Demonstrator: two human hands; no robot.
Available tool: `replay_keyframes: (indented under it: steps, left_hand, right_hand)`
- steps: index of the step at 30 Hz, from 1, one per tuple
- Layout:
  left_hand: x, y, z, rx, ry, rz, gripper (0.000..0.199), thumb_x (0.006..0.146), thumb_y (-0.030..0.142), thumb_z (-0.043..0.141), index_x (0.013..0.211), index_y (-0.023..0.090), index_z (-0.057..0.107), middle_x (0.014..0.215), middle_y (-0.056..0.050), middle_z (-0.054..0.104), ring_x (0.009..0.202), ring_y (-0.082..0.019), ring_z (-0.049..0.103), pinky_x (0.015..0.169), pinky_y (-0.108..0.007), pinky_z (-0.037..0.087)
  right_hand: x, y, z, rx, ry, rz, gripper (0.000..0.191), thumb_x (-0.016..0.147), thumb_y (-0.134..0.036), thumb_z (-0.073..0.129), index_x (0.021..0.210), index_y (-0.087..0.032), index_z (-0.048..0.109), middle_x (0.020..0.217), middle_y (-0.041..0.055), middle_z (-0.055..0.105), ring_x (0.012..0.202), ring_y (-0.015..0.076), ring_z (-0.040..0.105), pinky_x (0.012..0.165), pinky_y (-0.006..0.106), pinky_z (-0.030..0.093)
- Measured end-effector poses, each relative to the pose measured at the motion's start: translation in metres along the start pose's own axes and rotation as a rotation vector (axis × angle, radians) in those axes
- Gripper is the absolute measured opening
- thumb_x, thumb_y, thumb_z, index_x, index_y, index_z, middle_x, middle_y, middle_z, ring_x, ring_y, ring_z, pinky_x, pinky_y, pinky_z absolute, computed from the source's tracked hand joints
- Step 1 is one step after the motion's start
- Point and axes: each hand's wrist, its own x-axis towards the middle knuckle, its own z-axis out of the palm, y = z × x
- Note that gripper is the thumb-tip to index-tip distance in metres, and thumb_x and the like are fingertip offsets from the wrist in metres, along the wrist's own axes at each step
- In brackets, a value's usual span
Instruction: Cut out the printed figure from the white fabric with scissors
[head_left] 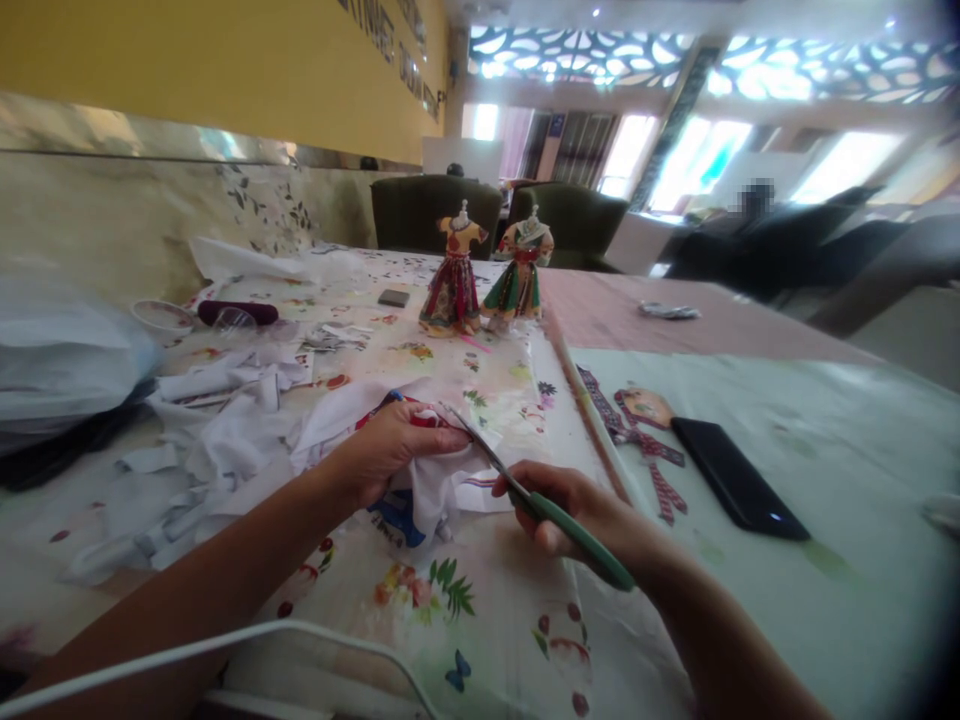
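Observation:
Near the middle of the head view, my left hand (401,445) is closed on a white cloth (442,485) with red and blue printed parts, pinching its upper edge between thumb and fingers. My right hand (574,505) grips green-handled scissors (581,540). Their metal blades point up and to the left and reach the cloth edge just beside my left fingertips. The lower part of the cloth hangs in folds over the flowered table cover (517,620). Whether the blades are parted cannot be made out.
Two small dressed figures (454,275) stand at the back. White scraps (232,430) and a plastic bag (67,350) lie left. A black phone (735,475) and patterned cut pieces (652,445) lie right. A white cable (330,632) crosses the near edge.

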Motion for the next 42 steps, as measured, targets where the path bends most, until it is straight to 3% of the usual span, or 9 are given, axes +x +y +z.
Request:
replay_keyframes:
  steps: [6, 13, 22, 29, 35, 42]
  left_hand:
    - [0.001, 0.000, 0.001, -0.004, 0.000, 0.000, 0.024, 0.059, 0.020, 0.086, 0.081, 0.013, 0.079, 0.077, -0.005, 0.077, 0.069, -0.016, 0.069, 0.069, -0.025, 0.052]
    - [0.001, -0.001, 0.000, 0.000, -0.005, 0.003, 0.025, 0.059, 0.020, 0.087, 0.082, 0.013, 0.080, 0.078, -0.005, 0.078, 0.069, -0.016, 0.070, 0.069, -0.024, 0.053]
    - [0.002, -0.001, -0.004, -0.008, -0.046, -0.002, 0.025, 0.059, 0.020, 0.088, 0.082, 0.014, 0.081, 0.078, -0.005, 0.078, 0.069, -0.015, 0.070, 0.069, -0.023, 0.052]
    - [0.002, -0.001, -0.006, -0.013, -0.036, -0.035, 0.027, 0.057, 0.020, 0.089, 0.082, 0.013, 0.080, 0.079, -0.006, 0.078, 0.069, -0.016, 0.069, 0.070, -0.025, 0.052]
    - [0.004, -0.002, -0.004, 0.028, -0.035, -0.035, 0.028, 0.056, 0.020, 0.088, 0.082, 0.013, 0.080, 0.080, -0.006, 0.078, 0.071, -0.016, 0.070, 0.072, -0.025, 0.052]
    - [0.003, -0.003, -0.003, 0.036, -0.043, -0.018, 0.023, 0.059, 0.017, 0.085, 0.081, 0.014, 0.080, 0.079, -0.007, 0.078, 0.071, -0.017, 0.069, 0.070, -0.026, 0.051]
  right_hand:
    - [0.001, 0.001, 0.001, -0.066, 0.044, -0.013, 0.069, 0.073, -0.080, 0.068, 0.098, -0.016, 0.064, 0.074, -0.0026, 0.047, 0.066, 0.0125, 0.039, 0.057, 0.026, 0.030]
    - [0.002, 0.004, 0.002, -0.018, 0.059, 0.050, 0.059, 0.080, -0.068, 0.072, 0.103, -0.014, 0.066, 0.068, -0.0037, 0.046, 0.058, 0.0094, 0.037, 0.049, 0.022, 0.027]
    - [0.000, -0.005, 0.005, -0.015, 0.077, 0.110, 0.062, 0.075, -0.071, 0.073, 0.096, -0.015, 0.062, 0.060, -0.0062, 0.045, 0.049, 0.0076, 0.035, 0.045, 0.021, 0.026]
    - [0.002, 0.005, 0.001, -0.080, 0.057, -0.003, 0.066, 0.075, -0.073, 0.073, 0.106, -0.015, 0.067, 0.075, -0.0022, 0.050, 0.067, 0.0125, 0.042, 0.059, 0.025, 0.033]
    - [0.000, 0.006, 0.001, -0.111, 0.056, -0.004, 0.065, 0.075, -0.074, 0.072, 0.106, -0.016, 0.067, 0.074, -0.0023, 0.050, 0.066, 0.0135, 0.042, 0.058, 0.026, 0.031]
    - [0.000, -0.001, 0.006, -0.088, 0.110, 0.065, 0.051, 0.077, -0.064, 0.075, 0.095, -0.018, 0.066, 0.067, -0.0036, 0.048, 0.061, 0.0123, 0.039, 0.055, 0.026, 0.029]
